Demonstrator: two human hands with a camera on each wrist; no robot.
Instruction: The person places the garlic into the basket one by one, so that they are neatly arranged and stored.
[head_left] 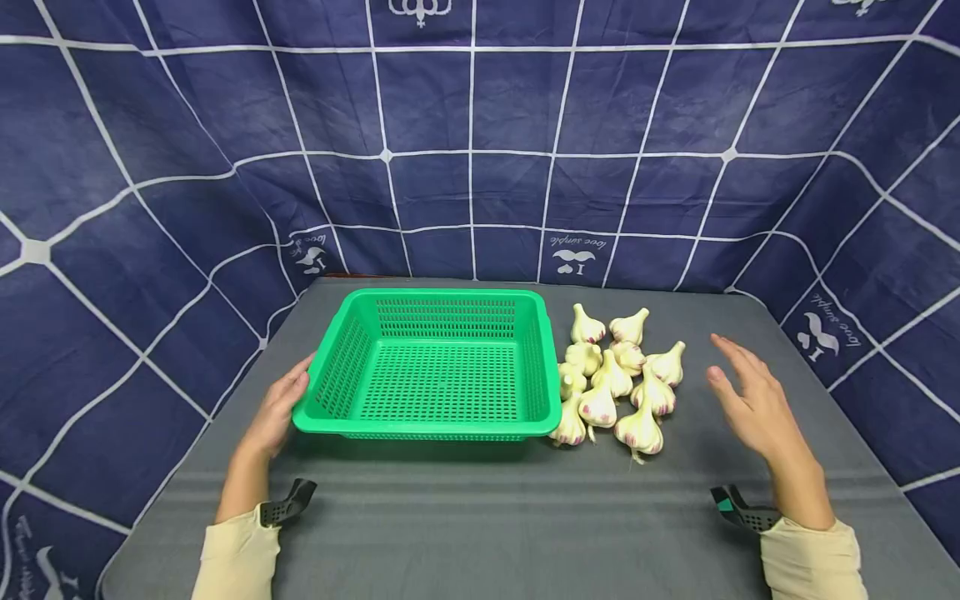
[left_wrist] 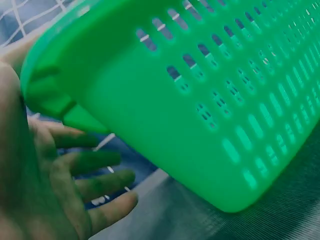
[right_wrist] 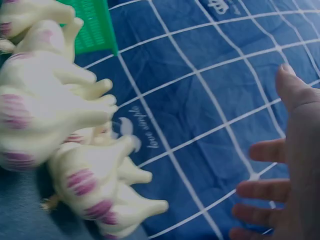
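1. A dark grey table (head_left: pixel 480 517) fills the lower part of the head view, its surface smooth and matte.
2. Navy-blue cloth (head_left: pixel 510 192) hangs behind the table and down both sides, crossed by white grid lines. It is printed with crowns, moustaches and upside-down lettering, and it ripples in places.
3. A green plastic basket (head_left: pixel 423 432), rectangular and slotted, sits left of centre over the table, its slotted floor facing up.
4. Just right of the basket is a loose cluster of garlic bulbs (head_left: pixel 639 431), creamy white with purple streaks, several touching one another.
5. The left hand (head_left: pixel 279 410) is at the basket's left rim. In the left wrist view its fingers reach out fairly straight and slightly apart below the rim, rather than curled round it.
6. The right hand (head_left: pixel 757 408) is to the right of the garlic, well apart from the basket. Its fingers are extended, thumb apart, holding nothing.
7. Both arms wear cream sleeves (head_left: pixel 813 558) and dark wrist mounts (head_left: pixel 288 502); the sleeves run off the bottom edge.
8. The basket hides some left fingertips in the head view; its rim partly covers the thumb in the left wrist view.
9. The right wrist view cuts off part of the right hand, some garlic and most of the basket.
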